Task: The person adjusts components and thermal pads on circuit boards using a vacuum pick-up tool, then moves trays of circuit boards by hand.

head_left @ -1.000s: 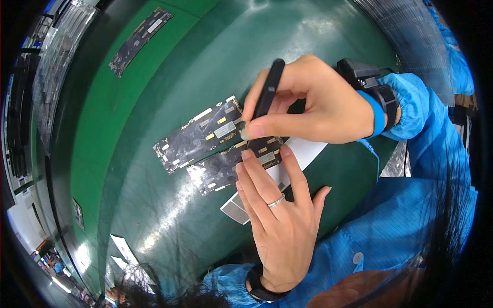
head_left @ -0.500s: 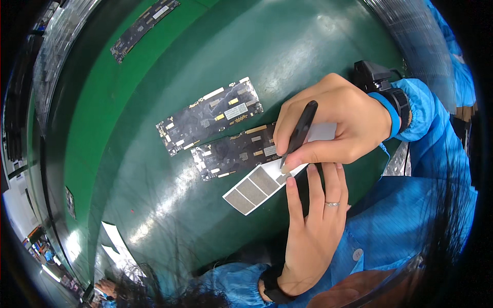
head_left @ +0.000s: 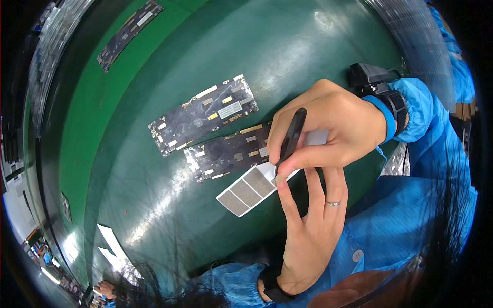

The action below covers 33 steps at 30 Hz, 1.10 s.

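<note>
My right hand [head_left: 328,126] is closed round slim black tweezers [head_left: 294,136], whose tip points down at a white label sheet [head_left: 263,171]. Grey rectangular labels [head_left: 245,193] cover the sheet's near-left part; bare white backing shows beside the tip. My left hand [head_left: 313,226], a ring on one finger, lies with its fingers stretched out. Its index fingertip touches the sheet's edge close to the tweezers' tip; the thumb is hidden. Just beyond the sheet is a dark circuit board [head_left: 226,156], partly covered by my right hand. A second circuit board [head_left: 203,115] lies behind it.
Another circuit board [head_left: 131,33] rests on the bright green strip at the far left. White paper strips [head_left: 114,246] lie at the near left of the green table [head_left: 169,200]. Behind my right wrist stands a black device [head_left: 367,74]. Another person's hand [head_left: 105,289] shows at the lower left.
The tweezers' tip and my right hand have shifted slightly left and nearer. A small grey label piece by the fingertips no longer shows. The whole table view has slid a little left.
</note>
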Tool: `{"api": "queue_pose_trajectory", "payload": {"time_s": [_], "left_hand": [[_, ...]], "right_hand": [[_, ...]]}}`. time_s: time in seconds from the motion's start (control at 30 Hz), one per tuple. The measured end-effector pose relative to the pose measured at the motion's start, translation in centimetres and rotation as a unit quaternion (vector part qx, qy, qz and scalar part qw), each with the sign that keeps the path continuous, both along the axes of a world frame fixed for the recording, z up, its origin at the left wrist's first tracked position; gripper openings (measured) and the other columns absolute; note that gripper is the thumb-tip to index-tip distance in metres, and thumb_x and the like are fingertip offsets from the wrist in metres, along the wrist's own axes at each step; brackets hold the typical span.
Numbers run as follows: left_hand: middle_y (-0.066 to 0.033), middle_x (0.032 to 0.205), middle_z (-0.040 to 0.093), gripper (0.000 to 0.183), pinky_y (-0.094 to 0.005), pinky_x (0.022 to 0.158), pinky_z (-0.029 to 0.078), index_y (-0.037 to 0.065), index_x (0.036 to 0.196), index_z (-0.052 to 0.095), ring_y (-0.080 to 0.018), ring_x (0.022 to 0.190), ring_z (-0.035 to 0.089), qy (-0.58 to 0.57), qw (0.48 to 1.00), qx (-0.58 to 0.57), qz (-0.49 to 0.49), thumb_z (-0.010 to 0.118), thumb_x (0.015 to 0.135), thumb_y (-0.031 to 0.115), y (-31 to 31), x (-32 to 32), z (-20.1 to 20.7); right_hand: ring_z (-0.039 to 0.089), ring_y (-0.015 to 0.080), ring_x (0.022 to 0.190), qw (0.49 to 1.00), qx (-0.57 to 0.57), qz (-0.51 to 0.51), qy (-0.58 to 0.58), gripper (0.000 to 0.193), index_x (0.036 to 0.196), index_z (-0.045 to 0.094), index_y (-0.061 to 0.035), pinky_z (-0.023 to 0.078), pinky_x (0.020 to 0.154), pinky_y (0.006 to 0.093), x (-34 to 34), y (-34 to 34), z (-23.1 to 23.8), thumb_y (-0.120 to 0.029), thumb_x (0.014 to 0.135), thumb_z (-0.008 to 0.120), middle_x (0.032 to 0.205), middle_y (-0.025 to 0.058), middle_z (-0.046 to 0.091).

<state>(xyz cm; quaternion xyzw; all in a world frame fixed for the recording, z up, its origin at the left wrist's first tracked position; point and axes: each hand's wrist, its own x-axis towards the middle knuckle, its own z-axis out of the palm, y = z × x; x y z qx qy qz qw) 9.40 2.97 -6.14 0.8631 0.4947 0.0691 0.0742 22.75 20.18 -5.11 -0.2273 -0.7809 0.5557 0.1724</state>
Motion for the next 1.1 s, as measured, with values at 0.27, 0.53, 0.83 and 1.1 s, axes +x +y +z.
{"api": "queue_pose_trajectory", "payload": {"time_s": [0.27, 0.53, 0.83, 1.1], "left_hand": [[-0.0104, 0.145, 0.053, 0.08, -0.0697, 0.114, 0.04, 0.012, 0.142, 0.061, -0.0295, 0.133, 0.052, 0.017, 1.0, -0.012, -0.019, 0.076, 0.077, 0.056, 1.1, -0.3, 2.0], [-0.0145, 0.146, 0.052, 0.082, -0.0602, 0.111, 0.043, 0.011, 0.143, 0.059, -0.0306, 0.129, 0.055, -0.049, 0.998, -0.033, 0.033, 0.08, 0.076, 0.053, 1.3, -0.1, 2.8], [-0.0278, 0.15, 0.043, 0.091, -0.0581, 0.115, 0.044, -0.004, 0.145, 0.051, -0.0452, 0.135, 0.048, -0.054, 0.994, -0.057, 0.081, 0.084, 0.077, 0.046, 3.0, -0.6, 2.7], [-0.0204, 0.151, 0.048, 0.086, -0.052, 0.12, 0.041, 0.002, 0.147, 0.053, -0.0391, 0.137, 0.05, 0.024, 0.995, -0.056, 0.079, 0.073, 0.085, 0.058, 2.9, -0.6, 2.6]], "right_hand": [[0.075, 0.0238, 0.084, 0.998, -0.004, -0.065, 0.014, 0.014, 0.1, 0.072, 0.0059, 0.059, 0.072, 0.0323, 0.7, 0.0, 2.2, -0.002, 0.09, 0.08, 0.096, 0.0163, 0.076], [0.071, 0.0108, 0.087, 0.96, -0.1, -0.261, 0.024, 0.016, 0.108, 0.071, 0.0029, 0.058, 0.079, 0.0246, 1.7, -1.5, 2.3, -0.008, 0.096, 0.076, 0.097, 0.0079, 0.075], [0.069, 0.0098, 0.086, 0.942, -0.145, -0.296, 0.055, 0.016, 0.108, 0.069, 0.0027, 0.057, 0.08, 0.025, 1.9, -1.6, 1.8, -0.009, 0.099, 0.074, 0.098, 0.0069, 0.074], [0.068, 0.0089, 0.086, 0.95, -0.154, -0.272, 0.01, 0.016, 0.107, 0.069, 0.0016, 0.056, 0.078, 0.0242, 1.6, -0.9, 2.0, -0.013, 0.101, 0.073, 0.095, 0.005, 0.072]]}}
